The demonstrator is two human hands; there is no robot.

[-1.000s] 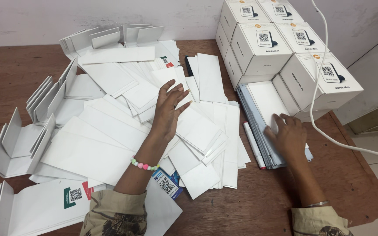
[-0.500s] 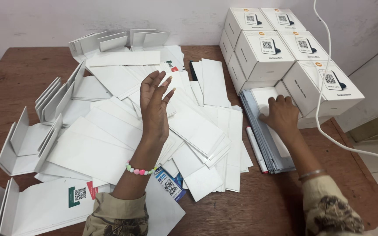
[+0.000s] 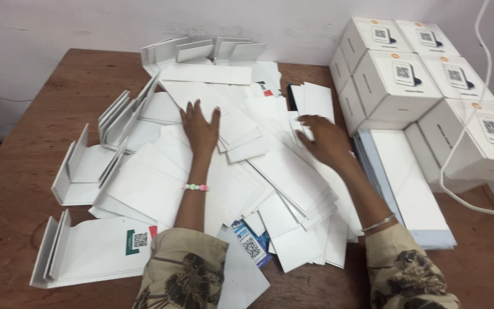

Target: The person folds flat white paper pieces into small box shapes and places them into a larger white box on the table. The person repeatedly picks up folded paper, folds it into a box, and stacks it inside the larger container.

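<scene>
The right hand (image 3: 324, 140) has crossed from the side stack onto the spread white cards (image 3: 281, 171), joining the left hand (image 3: 200, 127), both grips open and flat on the desk (image 3: 24, 131).

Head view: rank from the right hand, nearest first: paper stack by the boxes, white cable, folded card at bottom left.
From the right hand:
1. Paper stack, just to its right, beside the boxes.
2. White cable, farther right, draped over the boxes.
3. Folded card, bottom left table corner, across the sheet pile.
</scene>
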